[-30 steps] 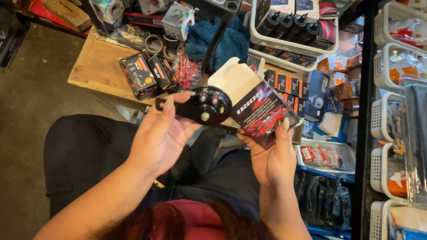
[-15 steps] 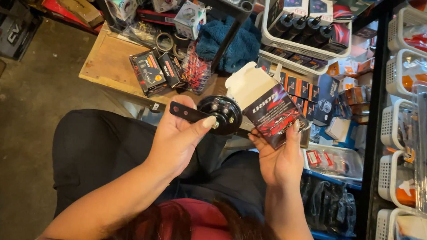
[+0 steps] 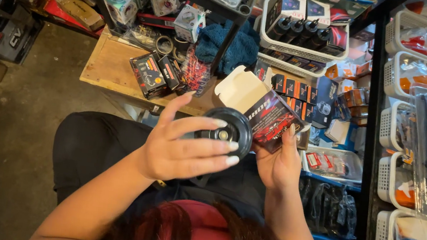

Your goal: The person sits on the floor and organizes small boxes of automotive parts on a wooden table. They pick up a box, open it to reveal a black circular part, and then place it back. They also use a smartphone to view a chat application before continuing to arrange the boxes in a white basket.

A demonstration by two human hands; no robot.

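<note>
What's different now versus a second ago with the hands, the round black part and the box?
The left hand has turned the round black part so its face points up at the camera; its flat bracket, seen sticking out leftward before, no longer shows. Its fingers now spread across the part. The right hand still holds the open box, flap up.

Round horn [image 3: 228, 132] in left hand [image 3: 182, 151], left of open box [image 3: 265, 115] in right hand [image 3: 278, 163].
</note>
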